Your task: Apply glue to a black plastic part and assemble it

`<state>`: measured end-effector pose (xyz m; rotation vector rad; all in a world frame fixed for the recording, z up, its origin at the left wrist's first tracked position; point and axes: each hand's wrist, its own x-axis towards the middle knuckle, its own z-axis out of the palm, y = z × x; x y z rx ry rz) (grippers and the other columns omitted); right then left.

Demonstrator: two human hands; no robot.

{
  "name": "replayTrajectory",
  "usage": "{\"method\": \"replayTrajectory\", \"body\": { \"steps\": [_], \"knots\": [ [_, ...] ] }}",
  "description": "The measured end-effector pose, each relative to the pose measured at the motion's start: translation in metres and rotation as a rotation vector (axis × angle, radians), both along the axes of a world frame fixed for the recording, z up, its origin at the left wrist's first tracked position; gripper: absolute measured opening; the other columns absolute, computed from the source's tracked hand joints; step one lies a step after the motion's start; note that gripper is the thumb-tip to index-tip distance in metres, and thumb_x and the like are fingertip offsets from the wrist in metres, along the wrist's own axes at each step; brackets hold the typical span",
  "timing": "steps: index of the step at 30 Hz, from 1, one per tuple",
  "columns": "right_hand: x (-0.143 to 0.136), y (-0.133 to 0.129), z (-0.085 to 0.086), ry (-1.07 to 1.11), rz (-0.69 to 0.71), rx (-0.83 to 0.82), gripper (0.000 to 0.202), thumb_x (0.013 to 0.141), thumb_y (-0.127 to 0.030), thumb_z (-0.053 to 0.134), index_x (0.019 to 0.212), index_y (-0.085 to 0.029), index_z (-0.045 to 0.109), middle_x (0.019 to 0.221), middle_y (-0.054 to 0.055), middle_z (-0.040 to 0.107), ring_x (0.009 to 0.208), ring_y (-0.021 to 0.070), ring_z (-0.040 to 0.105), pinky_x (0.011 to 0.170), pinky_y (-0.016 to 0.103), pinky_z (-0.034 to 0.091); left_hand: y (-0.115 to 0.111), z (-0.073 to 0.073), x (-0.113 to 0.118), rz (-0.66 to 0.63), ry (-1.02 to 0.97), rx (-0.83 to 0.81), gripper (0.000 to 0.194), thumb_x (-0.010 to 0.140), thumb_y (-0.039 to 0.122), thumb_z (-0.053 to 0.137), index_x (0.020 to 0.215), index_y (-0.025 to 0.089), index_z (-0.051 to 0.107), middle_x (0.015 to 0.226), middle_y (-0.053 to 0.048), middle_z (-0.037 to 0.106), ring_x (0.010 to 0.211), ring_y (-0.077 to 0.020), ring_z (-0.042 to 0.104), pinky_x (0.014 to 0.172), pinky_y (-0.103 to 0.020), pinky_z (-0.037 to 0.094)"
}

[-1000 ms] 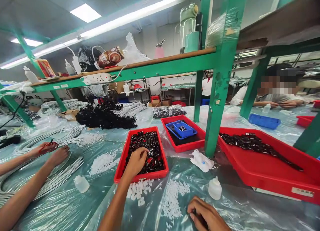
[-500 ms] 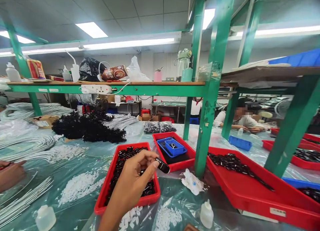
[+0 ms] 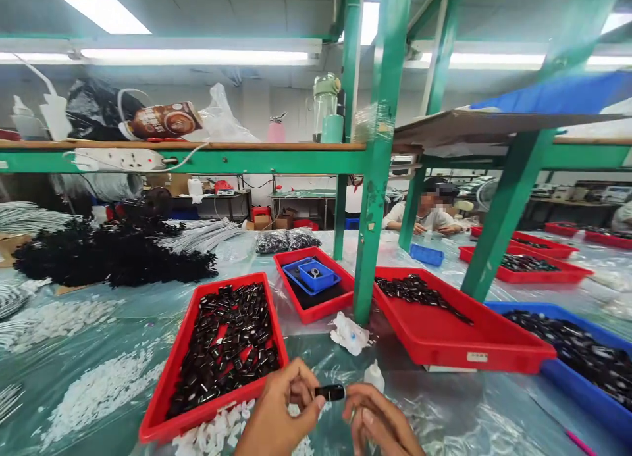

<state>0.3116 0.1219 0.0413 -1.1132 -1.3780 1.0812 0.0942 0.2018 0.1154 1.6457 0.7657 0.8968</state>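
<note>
Head view: your left hand (image 3: 284, 410) has a small black piece (image 3: 332, 393) pinched between thumb and fingers (image 3: 312, 416), nearly closed on its left end. The piece sits above the desk (image 3: 316, 351), just past the near right corner of a red tray (image 3: 175, 364) heaped with black parts (image 3: 237, 311). Your right hand (image 3: 382, 416) is at the piece's other end, its fingers curled and its fingertips right beside the tip; you cannot tell from here whether they touch it or grip anything. Just beyond that hand stands a white bottle (image 3: 375, 378), with a crumpled white wad (image 3: 348, 334) farther off by the foot of a green post (image 3: 370, 245). Loose white bits (image 3: 212, 435) lie along your side of the tray.
</note>
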Motion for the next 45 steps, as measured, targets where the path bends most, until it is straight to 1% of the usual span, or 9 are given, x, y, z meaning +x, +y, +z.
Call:
{"method": "replayTrajectory", "body": {
  "steps": [4, 8, 11, 17, 21, 26, 30, 41, 45],
  "knots": [
    [0.000, -0.002, 0.008, 0.034, -0.027, -0.004, 0.054, 0.102, -0.070, 0.056, 0.111, -0.017, 0.063, 0.088, 0.002, 0.065, 0.070, 0.0148, 0.064, 0.061, 0.029, 0.055, 0.001, -0.034, 0.013, -0.073, 0.118, -0.012, 0.014, 0.080, 0.021, 0.070, 0.085, 0.017, 0.058, 0.067, 0.003, 0.060, 0.062, -0.0119, 0.058, 0.065, -0.021, 0.044],
    [0.003, -0.002, 0.013, 0.001, -0.069, -0.014, 0.043, 0.104, -0.059, 0.061, 0.108, -0.017, 0.063, 0.080, -0.003, 0.058, 0.070, 0.0137, 0.061, 0.066, 0.029, 0.054, -0.002, -0.043, 0.018, -0.137, 0.178, -0.034, 0.012, 0.083, 0.023, 0.067, 0.087, 0.018, 0.057, 0.067, 0.003, 0.059, 0.060, -0.0113, 0.057, 0.063, -0.021, 0.044],
    [0.006, -0.003, 0.020, -0.042, -0.067, -0.011, 0.043, 0.103, -0.060, 0.061, 0.102, -0.017, 0.064, 0.086, -0.001, 0.058, 0.071, 0.0131, 0.059, 0.064, 0.028, 0.052, -0.006, -0.044, 0.020, -0.145, 0.196, -0.034, 0.014, 0.086, 0.026, 0.067, 0.089, 0.018, 0.056, 0.067, 0.003, 0.057, 0.060, -0.0113, 0.056, 0.064, -0.021, 0.045],
    [0.008, -0.004, 0.028, -0.142, -0.050, 0.011, 0.047, 0.103, -0.062, 0.058, 0.087, -0.018, 0.060, 0.071, -0.004, 0.054, 0.063, 0.0129, 0.058, 0.061, 0.028, 0.048, -0.007, -0.048, 0.019, -0.146, 0.240, 0.005, 0.012, 0.090, 0.026, 0.064, 0.093, 0.017, 0.056, 0.070, 0.002, 0.056, 0.064, -0.0130, 0.056, 0.065, -0.023, 0.047],
    [0.006, -0.008, 0.027, -0.198, -0.049, 0.037, 0.049, 0.105, -0.064, 0.052, 0.087, -0.019, 0.058, 0.072, -0.004, 0.054, 0.063, 0.0134, 0.057, 0.062, 0.029, 0.048, -0.012, -0.041, 0.019, -0.160, 0.294, 0.062, 0.021, 0.089, 0.022, 0.063, 0.108, 0.017, 0.063, 0.088, -0.002, 0.064, 0.076, -0.0151, 0.061, 0.074, -0.024, 0.047],
    [0.003, -0.010, 0.027, -0.250, -0.025, 0.049, 0.048, 0.107, -0.062, 0.051, 0.088, -0.019, 0.058, 0.075, -0.003, 0.057, 0.066, 0.0143, 0.059, 0.067, 0.031, 0.051, -0.019, -0.027, 0.020, -0.198, 0.341, 0.146, 0.012, 0.092, 0.029, 0.062, 0.091, 0.018, 0.069, 0.085, -0.003, 0.064, 0.081, -0.0183, 0.060, 0.076, -0.026, 0.044],
    [0.008, -0.009, 0.028, -0.259, 0.015, 0.011, 0.048, 0.109, -0.062, 0.044, 0.094, -0.018, 0.058, 0.076, -0.002, 0.059, 0.067, 0.0145, 0.063, 0.063, 0.030, 0.055, -0.011, -0.025, 0.014, -0.147, 0.332, 0.160, 0.017, 0.095, 0.034, 0.060, 0.093, 0.019, 0.068, 0.085, -0.003, 0.066, 0.080, -0.0188, 0.059, 0.076, -0.027, 0.042],
    [0.026, -0.011, 0.039, -0.891, 0.187, 0.132, 0.006, 0.104, -0.018, 0.063, 0.101, -0.016, 0.068, 0.103, 0.003, 0.068, 0.087, 0.0171, 0.066, 0.083, 0.037, 0.058, 0.011, -0.034, 0.003, 0.074, 0.273, 0.121, 0.031, 0.094, 0.046, 0.058, 0.102, 0.017, 0.063, 0.084, -0.002, 0.062, 0.070, -0.0166, 0.060, 0.066, -0.025, 0.046],
    [0.029, -0.012, 0.039, -0.989, 0.195, 0.142, 0.008, 0.102, -0.011, 0.063, 0.106, -0.016, 0.068, 0.107, 0.003, 0.068, 0.089, 0.0175, 0.067, 0.084, 0.038, 0.059, 0.011, -0.035, 0.002, 0.088, 0.289, 0.128, 0.032, 0.094, 0.047, 0.058, 0.103, 0.017, 0.063, 0.082, -0.001, 0.061, 0.070, -0.0169, 0.060, 0.067, -0.026, 0.046]
  ]
}}
